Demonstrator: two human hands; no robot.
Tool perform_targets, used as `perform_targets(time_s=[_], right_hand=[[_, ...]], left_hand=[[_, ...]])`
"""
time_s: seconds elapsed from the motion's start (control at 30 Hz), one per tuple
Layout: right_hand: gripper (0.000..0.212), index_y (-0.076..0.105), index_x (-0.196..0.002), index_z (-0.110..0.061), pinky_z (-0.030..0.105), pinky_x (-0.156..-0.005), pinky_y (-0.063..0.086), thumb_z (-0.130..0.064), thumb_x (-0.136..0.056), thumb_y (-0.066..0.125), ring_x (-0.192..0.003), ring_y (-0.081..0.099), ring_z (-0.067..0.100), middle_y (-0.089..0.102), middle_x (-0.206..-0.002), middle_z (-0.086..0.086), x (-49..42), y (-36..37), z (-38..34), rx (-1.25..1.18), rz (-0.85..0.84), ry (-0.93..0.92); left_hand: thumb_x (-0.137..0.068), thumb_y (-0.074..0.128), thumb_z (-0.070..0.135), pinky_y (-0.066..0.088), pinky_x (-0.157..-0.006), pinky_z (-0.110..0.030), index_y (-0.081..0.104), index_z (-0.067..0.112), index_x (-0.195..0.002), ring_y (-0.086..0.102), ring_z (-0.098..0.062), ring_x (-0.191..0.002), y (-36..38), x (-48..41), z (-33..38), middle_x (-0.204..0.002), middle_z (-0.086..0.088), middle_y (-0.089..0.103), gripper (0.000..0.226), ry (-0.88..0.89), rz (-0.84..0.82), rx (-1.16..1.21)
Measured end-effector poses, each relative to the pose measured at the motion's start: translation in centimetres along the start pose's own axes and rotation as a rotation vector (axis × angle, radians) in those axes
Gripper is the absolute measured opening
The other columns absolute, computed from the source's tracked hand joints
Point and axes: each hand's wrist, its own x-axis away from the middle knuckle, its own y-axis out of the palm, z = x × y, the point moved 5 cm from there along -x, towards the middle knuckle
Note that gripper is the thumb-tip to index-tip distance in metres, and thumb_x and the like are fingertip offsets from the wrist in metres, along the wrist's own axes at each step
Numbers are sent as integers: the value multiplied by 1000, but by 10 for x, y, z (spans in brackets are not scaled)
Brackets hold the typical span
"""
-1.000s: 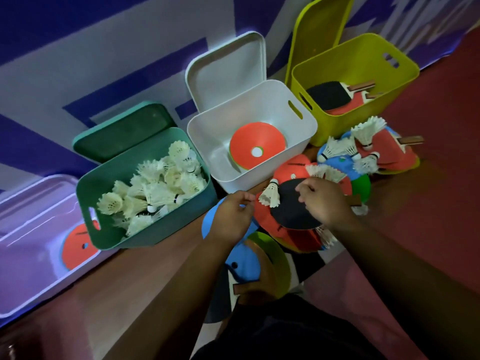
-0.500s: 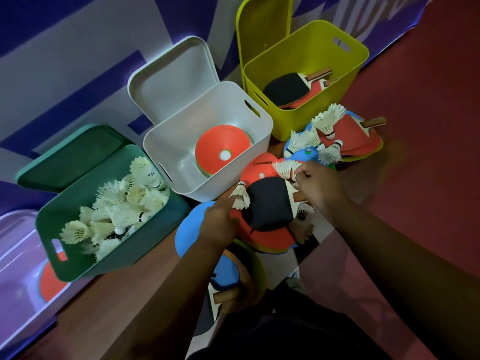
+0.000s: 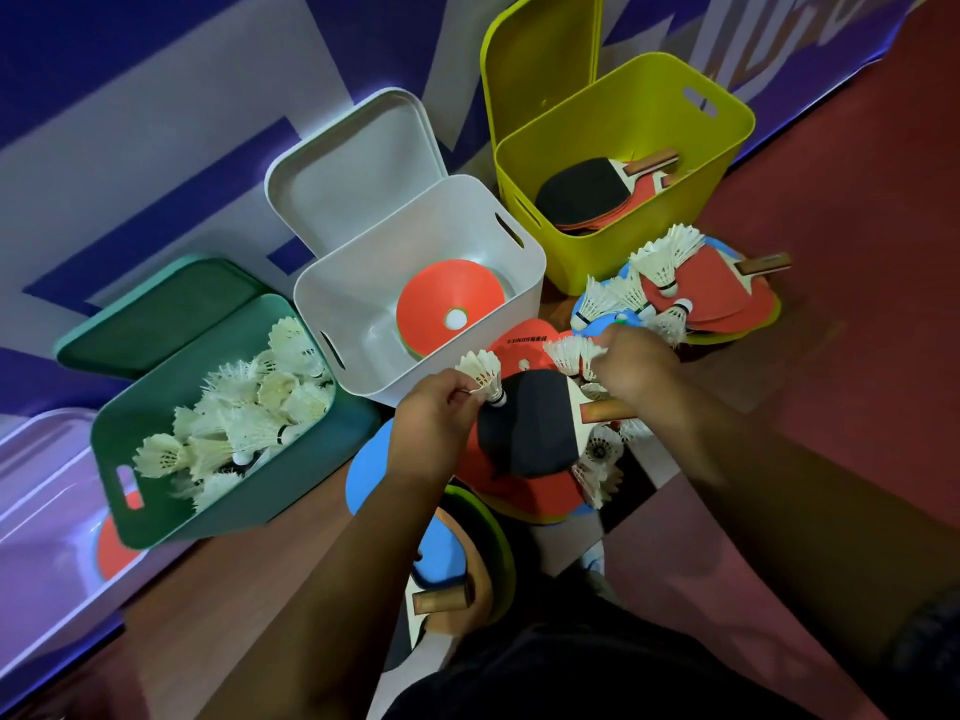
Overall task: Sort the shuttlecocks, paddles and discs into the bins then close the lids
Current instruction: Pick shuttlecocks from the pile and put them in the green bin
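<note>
- my left hand point(image 3: 434, 413) now pinches the shuttlecock point(image 3: 483, 374) it was only beside, centre frame.
- my right hand point(image 3: 631, 363) left the black paddle point(image 3: 527, 423) and grips other shuttlecocks point(image 3: 569, 353).

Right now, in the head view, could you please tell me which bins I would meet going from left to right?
Translucent purple bin → green bin holding shuttlecocks → white bin holding an orange disc → yellow bin holding paddles.
</note>
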Motion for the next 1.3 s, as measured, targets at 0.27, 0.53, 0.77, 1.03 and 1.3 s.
perform_targets(time_s=[0.27,0.53,0.77,1.03,1.3], right_hand=[[23,73,-117,-24,43,-91,57,-30,-99,61,-108,69,33,76,-115,6,13,-36,-13,-115,204,-135],[14,74,-109,-19,31,-82,53,-22,-98,66,-99,68,17,73,-109,0,58,-71,-113,-392,268,-526],[9,74,-103,-17,27,-80,45,-18,-95,69,-95,66,19,69,-101,0,85,-22,-207,-295,139,-768],[3,72,-94,-27,37,-81,56,-26,-95,70,-84,65,13,65,-91,-9,132,51,-312,-290,-86,-920],[6,69,-92,-33,36,-79,56,-32,-97,66,-86,63,11,66,-96,-10,153,102,-371,-209,-184,-929]], left_hand=[[-93,79,25,50,-74,-20,72,23,-87,64,-6,-74,-17,9,16,-77,6,70,10,-80,26,264],[-97,76,31,46,-66,-22,71,24,-89,57,-5,-68,-65,18,9,-73,8,64,11,-137,160,403],[-97,75,29,45,-64,-22,72,27,-87,58,-7,-70,-138,61,-56,-78,2,69,11,-249,368,373],[-93,78,42,48,-65,-28,73,26,-90,60,-4,-67,-211,145,-151,-77,9,70,17,-511,594,298],[-95,75,36,48,-65,-25,73,23,-90,57,-2,-61,-257,170,-212,-72,10,68,14,-590,680,296]])
